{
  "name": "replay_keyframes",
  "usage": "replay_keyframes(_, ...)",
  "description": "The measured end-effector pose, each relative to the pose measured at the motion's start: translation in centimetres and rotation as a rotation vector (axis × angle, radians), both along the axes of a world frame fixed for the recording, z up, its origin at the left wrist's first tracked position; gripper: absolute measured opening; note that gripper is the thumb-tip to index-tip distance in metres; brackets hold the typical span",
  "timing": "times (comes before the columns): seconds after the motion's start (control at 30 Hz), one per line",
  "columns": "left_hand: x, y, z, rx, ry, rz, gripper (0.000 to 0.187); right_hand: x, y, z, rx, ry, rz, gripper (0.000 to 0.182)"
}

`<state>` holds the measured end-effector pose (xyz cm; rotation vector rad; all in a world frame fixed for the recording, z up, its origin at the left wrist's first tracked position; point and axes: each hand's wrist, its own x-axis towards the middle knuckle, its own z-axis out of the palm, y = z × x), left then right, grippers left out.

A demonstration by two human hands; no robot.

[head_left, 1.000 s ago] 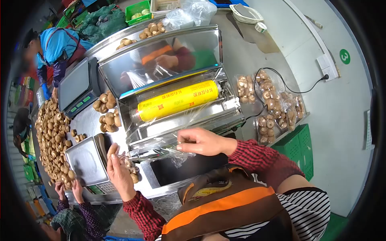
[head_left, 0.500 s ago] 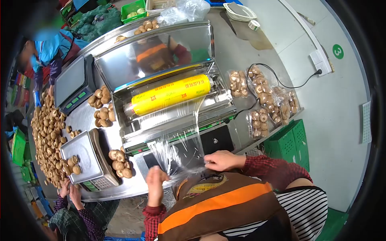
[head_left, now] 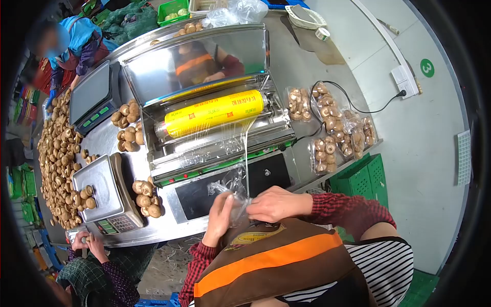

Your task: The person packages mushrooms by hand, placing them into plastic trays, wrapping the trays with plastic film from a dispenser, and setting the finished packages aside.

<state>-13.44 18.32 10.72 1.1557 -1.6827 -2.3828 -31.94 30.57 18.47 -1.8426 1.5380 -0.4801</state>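
Clear plastic film point(head_left: 229, 184) lies bunched between the person's two hands, over the front edge of the black plate point(head_left: 198, 198) and close to the brown apron point(head_left: 276, 240). The left hand point(head_left: 220, 216) has its thumb and fingers closed on the crumpled film; the right hand point(head_left: 276, 203) pinches it just beside them, its fingertips partly hidden. A narrow, twisted strand of the film runs taut from the hands up to the steel wrapping machine point(head_left: 197, 151), where a yellow roll point(head_left: 215, 112) lies across the frame. Loose mushrooms point(head_left: 147, 198) sit left of the plate, beside a scale point(head_left: 99, 187), and wrapped mushroom packs point(head_left: 324, 154) lie on the right.
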Motion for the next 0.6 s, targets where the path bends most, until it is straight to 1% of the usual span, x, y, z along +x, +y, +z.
replay_keyframes(0.03, -0.9, 0.0, 0.2, 0.107, 0.036, -0.036, 0.044, 0.4, -0.5, -0.1, 0.002, 0.001, -0.001, 0.021)
replay_keyframes(0.1, -3.6, 0.4, 1.7, 0.408, 0.108, -0.039, 0.041, 0.7, -1.3, -0.6, -0.126, -0.082, -0.034, 0.022)
replay_keyframes(0.13, -4.7, 0.4, 2.6, 0.448, 0.12, 0.005, 0.034, 0.9, -1.7, -0.2, -0.089, -0.01, -0.028, 0.024)
replay_keyframes(0.17, -4.8, 0.2, 2.2, 0.45, 0.123, 0.007, 0.034, 0.3, -1.9, 0.3, -0.086, -0.007, -0.026, 0.024)
replay_keyframes(0.23, -4.8, -0.3, 1.0, -0.231, 0.058, -0.084, 0.027, -1.8, -2.7, 2.1, 0.066, -0.252, 0.083, 0.027)
replay_keyframes(0.27, -4.8, -0.7, 2.8, -0.361, 0.063, 0.018, 0.022, -3.7, -3.6, 2.7, 0.147, -0.174, 0.06, 0.029)
replay_keyframes(0.3, -4.9, -1.2, 3.3, -0.471, 0.089, 0.123, 0.02, -5.4, -4.8, 3.6, 0.07, -0.181, -0.131, 0.029)
replay_keyframes(0.33, -4.9, -2.1, 4.2, -0.589, 0.068, 0.142, 0.018, -7.2, -6.1, 3.0, -0.06, -0.068, -0.363, 0.028)
replay_keyframes(0.37, -5.0, -3.4, 5.1, -0.712, 0.039, 0.165, 0.016, -9.3, -7.9, 1.9, -0.076, -0.038, -0.55, 0.03)
replay_keyframes(0.4, -5.2, -4.7, 5.6, -0.816, 0.023, 0.143, 0.014, -11.9, -9.8, -0.5, -0.123, 0.08, -0.636, 0.034)
replay_keyframes(0.43, -5.5, -5.9, 5.8, -0.902, 0.053, 0.135, 0.012, -14.1, -11.4, -3.5, -0.322, 0.277, -0.647, 0.042)
replay_keyframes(0.5, -6.4, -8.0, 6.3, -1.027, 0.071, 0.123, 0.011, -17.6, -15.5, -8.1, -0.291, 0.324, -0.565, 0.063)
replay_keyframes(0.57, -7.2, -9.3, 7.0, -0.976, 0.063, 0.107, 0.012, -19.2, -19.0, -11.2, -0.216, 0.423, -0.44, 0.086)
replay_keyframes(0.6, -7.6, -9.7, 7.4, -0.958, 0.058, 0.099, 0.012, -19.9, -20.7, -12.3, -0.085, 0.436, -0.349, 0.098)
